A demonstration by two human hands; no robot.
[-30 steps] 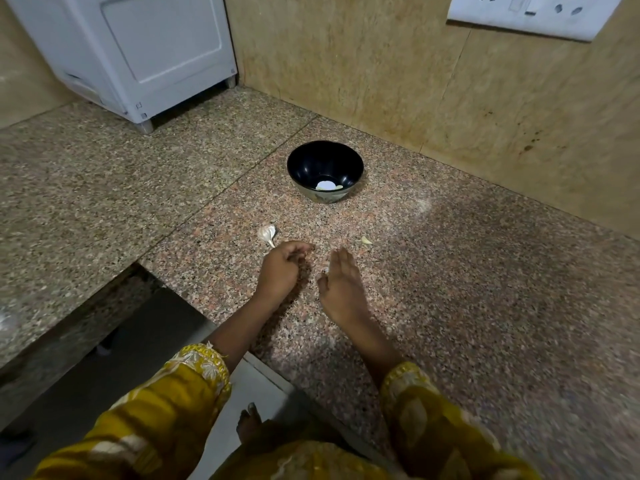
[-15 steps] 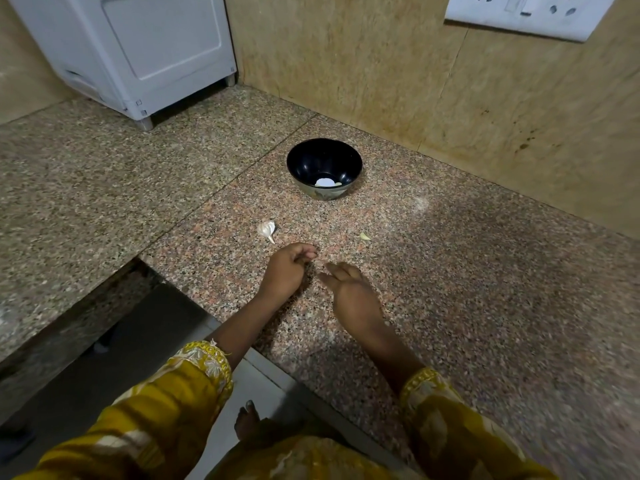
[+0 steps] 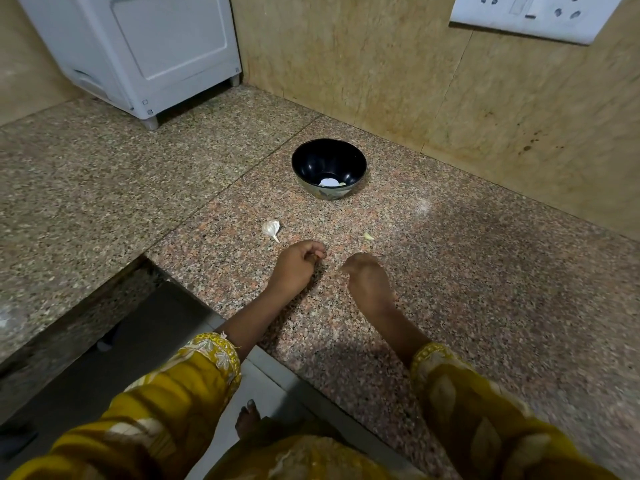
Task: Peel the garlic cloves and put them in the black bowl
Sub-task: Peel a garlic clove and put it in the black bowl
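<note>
Garlic clove lies on desk just beyond my L hand; black bowl further back. L fingers curled, contents unclear. R hand: fingers flat before, now curled under, blurred. Desk open to R

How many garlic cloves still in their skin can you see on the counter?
1. The unpeeled clove lies on the counter just beyond the left hand, whose curled fingers might hide another.

Curled left hand lies near blurred right hand.
</note>
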